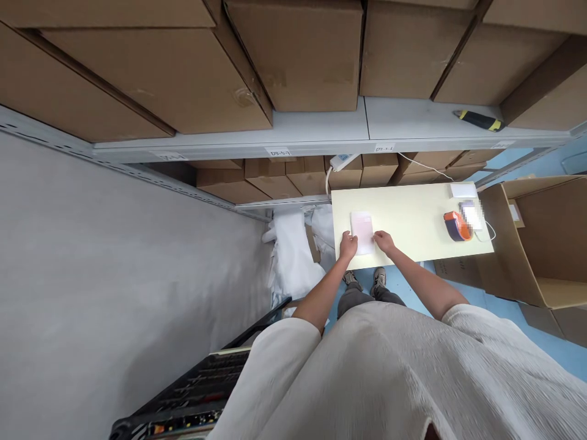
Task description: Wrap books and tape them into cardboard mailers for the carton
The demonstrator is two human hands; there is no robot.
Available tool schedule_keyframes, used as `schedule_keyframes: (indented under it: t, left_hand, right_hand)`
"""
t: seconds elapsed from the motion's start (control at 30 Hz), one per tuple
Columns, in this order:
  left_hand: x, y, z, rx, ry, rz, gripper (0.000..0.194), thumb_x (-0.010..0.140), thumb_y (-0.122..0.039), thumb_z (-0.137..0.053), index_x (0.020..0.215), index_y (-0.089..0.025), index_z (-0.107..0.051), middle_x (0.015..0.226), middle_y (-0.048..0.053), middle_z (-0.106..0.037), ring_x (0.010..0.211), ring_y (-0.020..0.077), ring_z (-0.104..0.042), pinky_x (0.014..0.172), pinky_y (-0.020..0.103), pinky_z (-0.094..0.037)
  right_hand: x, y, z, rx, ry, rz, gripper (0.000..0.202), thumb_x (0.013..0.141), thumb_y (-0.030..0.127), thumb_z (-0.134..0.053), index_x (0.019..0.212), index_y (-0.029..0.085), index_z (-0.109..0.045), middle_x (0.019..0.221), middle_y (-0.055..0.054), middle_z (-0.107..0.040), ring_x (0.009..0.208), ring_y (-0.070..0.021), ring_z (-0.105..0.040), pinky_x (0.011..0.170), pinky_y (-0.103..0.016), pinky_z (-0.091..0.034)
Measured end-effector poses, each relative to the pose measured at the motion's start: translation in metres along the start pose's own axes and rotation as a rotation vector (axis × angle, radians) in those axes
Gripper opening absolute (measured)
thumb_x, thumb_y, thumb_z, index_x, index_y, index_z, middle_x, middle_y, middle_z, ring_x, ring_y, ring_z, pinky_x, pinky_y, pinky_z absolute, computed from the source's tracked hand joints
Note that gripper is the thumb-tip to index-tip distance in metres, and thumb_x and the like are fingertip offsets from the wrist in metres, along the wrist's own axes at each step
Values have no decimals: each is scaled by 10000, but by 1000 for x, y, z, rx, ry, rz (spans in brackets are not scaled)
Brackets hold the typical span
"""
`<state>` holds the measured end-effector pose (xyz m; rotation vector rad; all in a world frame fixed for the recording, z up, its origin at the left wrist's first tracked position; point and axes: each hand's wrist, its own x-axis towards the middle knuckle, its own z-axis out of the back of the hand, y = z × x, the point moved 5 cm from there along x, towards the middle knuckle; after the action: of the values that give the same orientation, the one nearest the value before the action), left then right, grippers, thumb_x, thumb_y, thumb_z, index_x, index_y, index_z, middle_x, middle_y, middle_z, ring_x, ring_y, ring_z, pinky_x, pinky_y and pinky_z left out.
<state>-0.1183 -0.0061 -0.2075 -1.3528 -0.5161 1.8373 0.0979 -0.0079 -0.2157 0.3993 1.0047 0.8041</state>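
Observation:
A flat, pale pink and white packet (pixel 363 229) lies on the cream tabletop (pixel 408 223), near its left end. My left hand (pixel 348 245) is closed on the packet's left edge, thumb on top. At the opposite edge, the fingers of my right hand (pixel 384 241) are pinched together against the packet's side. Fine detail at the fingertips is too small to make out. Farther right on the table sits an orange and dark purple curved object (pixel 457 227), beside a small item that is partly blurred out. A white flat box (pixel 463 190) rests at the back right corner.
Above the table runs a grey shelf (pixel 316 128) with brown cartons (pixel 302 55) and a black-yellow utility knife (pixel 480 120). A white power strip (pixel 343 161) hangs beneath. An open carton (pixel 518 250) stands right, white plastic wrapping (pixel 296 256) left, a black crate (pixel 202 379) lower left.

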Motion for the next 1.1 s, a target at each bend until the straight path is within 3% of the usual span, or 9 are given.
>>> schedule_keyframes:
  t: [0.13,0.3,0.43,0.6,0.87,1.1]
  left_hand:
    - [1,5,-1,37,13,-53,581,955,-210,-690,1519,-181,-551,1562,196,-662,1281,292,-757,1168,406,-541]
    - [2,13,-3,48,79,-57,545,938,-163,-668,1470,-219,-566,1377,120,-765,1265,249,-752,1133,380,-560]
    - [4,13,-1,50,73,-109,474,922,-166,-680,1389,-219,-624,1428,135,-733,1287,268,-739,1117,394,-572]
    - [11,5,12,88,42,-189,521,900,-136,-674,1416,-203,-655,1511,165,-670,1413,298,-673,1236,422,-507]
    - [32,-19,40,144,55,-321,464,941,-176,-724,1403,-209,-698,1535,141,-674,1517,299,-591,1330,430,-424]
    - [47,-24,59,225,105,-299,540,948,-250,-748,1482,-218,-671,1684,131,-589,1630,314,-478,1379,470,-359]
  right_hand:
    - [4,1,-3,-87,-27,2,357,801,281,-680,1135,233,-796,1085,-51,-831,1059,-245,-764,964,-355,-605]
    - [4,9,-4,-148,-88,-25,308,788,253,-735,1087,221,-799,1071,-63,-835,1061,-255,-770,990,-360,-601]
    - [1,18,-12,-182,-97,-61,205,795,204,-736,993,224,-786,1022,-62,-832,1028,-255,-777,975,-352,-599]
    - [8,38,-26,-166,-118,-103,154,806,161,-736,941,231,-762,989,-50,-828,985,-234,-777,921,-327,-606]
    - [44,89,-50,-154,-93,-71,151,818,154,-742,949,228,-756,1008,-45,-831,969,-209,-771,923,-302,-603]
    - [72,109,-71,-100,-107,-33,156,792,193,-739,939,236,-768,986,-70,-823,1007,-265,-774,1005,-399,-606]
